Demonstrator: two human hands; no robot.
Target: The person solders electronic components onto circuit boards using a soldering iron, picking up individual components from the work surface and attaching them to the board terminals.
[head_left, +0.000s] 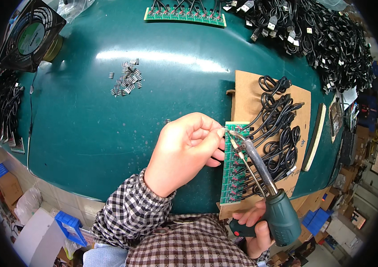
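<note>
A dark green table (109,111) is filling most of the view, its far edge bending with the lens. At the upper right a big heap of black cables (327,40) is running out of frame. A brown cardboard sheet (247,93) is lying right of centre, carrying a bundle of black leads (282,129) and a long green circuit board (233,169); the leads are covering much of the sheet. The left hand (184,151) is hovering at the board's upper end, thumb and forefinger pressing together on something too small to make out. The right hand (253,227), partly cut off by the lower edge, is wrapping its fingers around a green-handled soldering iron (264,178), whose tip is meeting the board's top corner. A scatter of small metal parts (126,80) is lying well apart at the upper left.
</note>
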